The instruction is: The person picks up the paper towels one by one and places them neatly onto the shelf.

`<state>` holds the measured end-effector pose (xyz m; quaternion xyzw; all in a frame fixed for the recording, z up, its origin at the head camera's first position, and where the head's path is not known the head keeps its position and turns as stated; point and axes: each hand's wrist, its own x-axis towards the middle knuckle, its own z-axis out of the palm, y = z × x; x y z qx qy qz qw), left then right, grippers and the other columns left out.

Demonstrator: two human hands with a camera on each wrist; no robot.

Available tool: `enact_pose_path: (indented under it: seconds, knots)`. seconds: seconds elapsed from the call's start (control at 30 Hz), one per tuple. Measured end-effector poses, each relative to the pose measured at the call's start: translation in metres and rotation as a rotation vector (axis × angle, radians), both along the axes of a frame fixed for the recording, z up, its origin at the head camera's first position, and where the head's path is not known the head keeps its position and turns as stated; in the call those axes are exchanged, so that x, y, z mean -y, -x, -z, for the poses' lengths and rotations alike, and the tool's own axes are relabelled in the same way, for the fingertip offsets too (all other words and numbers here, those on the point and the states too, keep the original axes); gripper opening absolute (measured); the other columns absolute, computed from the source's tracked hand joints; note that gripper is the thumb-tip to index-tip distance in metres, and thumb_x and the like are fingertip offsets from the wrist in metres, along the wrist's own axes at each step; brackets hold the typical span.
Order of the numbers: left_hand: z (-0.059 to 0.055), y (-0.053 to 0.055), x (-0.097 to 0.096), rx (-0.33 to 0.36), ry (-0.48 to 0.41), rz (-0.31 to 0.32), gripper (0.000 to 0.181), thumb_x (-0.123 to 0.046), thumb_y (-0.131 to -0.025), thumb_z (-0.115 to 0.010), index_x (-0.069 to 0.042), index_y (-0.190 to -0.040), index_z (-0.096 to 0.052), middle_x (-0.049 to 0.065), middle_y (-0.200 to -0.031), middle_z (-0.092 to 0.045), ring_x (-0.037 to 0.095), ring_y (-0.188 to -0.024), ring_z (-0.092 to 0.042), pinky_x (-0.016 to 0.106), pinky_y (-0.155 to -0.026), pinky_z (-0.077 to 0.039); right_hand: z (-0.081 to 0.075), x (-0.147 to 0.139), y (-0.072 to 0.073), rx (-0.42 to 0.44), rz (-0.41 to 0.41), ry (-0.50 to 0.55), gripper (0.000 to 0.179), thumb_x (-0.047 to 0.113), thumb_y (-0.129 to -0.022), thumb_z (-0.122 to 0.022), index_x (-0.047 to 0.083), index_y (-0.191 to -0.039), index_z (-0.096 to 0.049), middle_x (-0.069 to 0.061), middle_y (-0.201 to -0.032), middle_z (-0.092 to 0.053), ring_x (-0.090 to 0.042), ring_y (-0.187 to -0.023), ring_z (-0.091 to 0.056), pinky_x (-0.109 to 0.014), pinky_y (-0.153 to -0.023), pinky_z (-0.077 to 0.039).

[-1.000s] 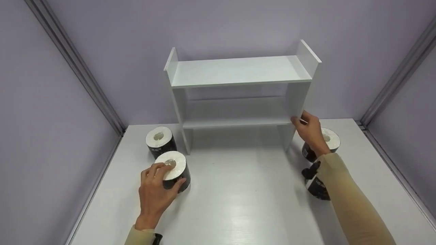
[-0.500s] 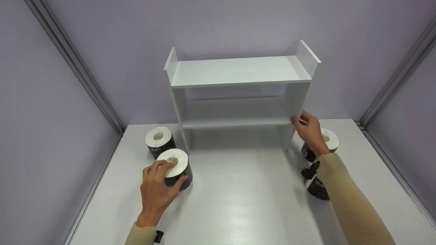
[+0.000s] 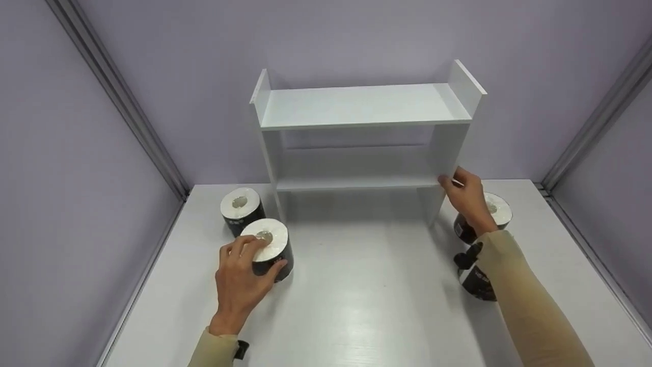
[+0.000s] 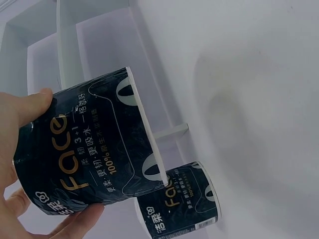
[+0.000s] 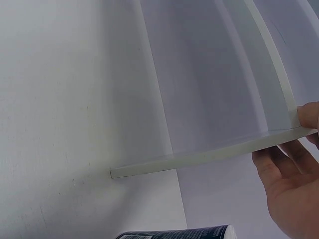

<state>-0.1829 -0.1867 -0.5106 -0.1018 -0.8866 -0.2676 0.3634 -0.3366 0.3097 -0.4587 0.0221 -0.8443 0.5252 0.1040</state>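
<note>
A white tabletop (image 3: 356, 311) spans the lower half of the head view. A white two-tier shelf unit (image 3: 364, 106) stands on it at upper centre, with a dark-wrapped toilet roll (image 3: 245, 218) at centre left and two partly hidden rolls, one farther back (image 3: 500, 210), one nearer (image 3: 478, 284), at centre right.

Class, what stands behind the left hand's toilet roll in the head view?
Another toilet roll, upright, its top fully visible; the held toilet roll covers part of its lower side.

In the left wrist view, the nearer roll (image 4: 92, 144) reads "Face" in gold, "洁柔" in white, "3+1", "更柔·更韧·更吸水" and "100%"; the farther roll (image 4: 180, 201) repeats "Face" and "洁柔", its finer print too small to read.
</note>
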Motion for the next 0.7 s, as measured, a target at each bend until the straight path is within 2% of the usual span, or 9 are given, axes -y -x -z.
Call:
enact_pose_path:
  seconds: [0.17, 0.37, 0.7]
  knots:
    - [-0.0034, 0.0009, -0.0028, -0.005, 0.0, 0.009, 0.054, -0.036, -0.071, -0.103, -0.018, -0.115, -0.077, 0.007, -0.119, -0.069, 0.038, -0.109, -0.061, 0.052, -0.077, -0.061, -0.0013, -0.0039, -0.0002, 0.03, -0.005, -0.003, 0.057, 0.026, -0.11, -0.056, 0.007, -0.162, -0.045, -0.02, -0.164, -0.047, -0.041, -0.152, -0.046, -0.055, -0.124, -0.04]
    - [-0.0042, 0.0022, -0.0067, -0.022, 0.001, 0.015, 0.055, -0.037, -0.07, -0.103, -0.017, -0.114, -0.077, 0.008, -0.119, -0.069, 0.037, -0.108, -0.061, 0.051, -0.073, -0.061, -0.0028, -0.0067, -0.001, 0.038, -0.002, -0.008, 0.058, 0.028, -0.11, -0.057, 0.007, -0.162, -0.045, -0.021, -0.164, -0.047, -0.042, -0.151, -0.048, -0.056, -0.123, -0.041]
    - [-0.0071, 0.004, -0.0103, -0.058, -0.003, 0.025, 0.054, -0.037, -0.071, -0.102, -0.016, -0.114, -0.078, 0.009, -0.119, -0.069, 0.036, -0.106, -0.061, 0.051, -0.074, -0.061, -0.002, -0.0064, -0.0044, 0.004, -0.012, 0.01, 0.056, 0.029, -0.109, -0.059, 0.005, -0.159, -0.049, -0.02, -0.161, -0.051, -0.04, -0.149, -0.05, -0.053, -0.122, -0.043]
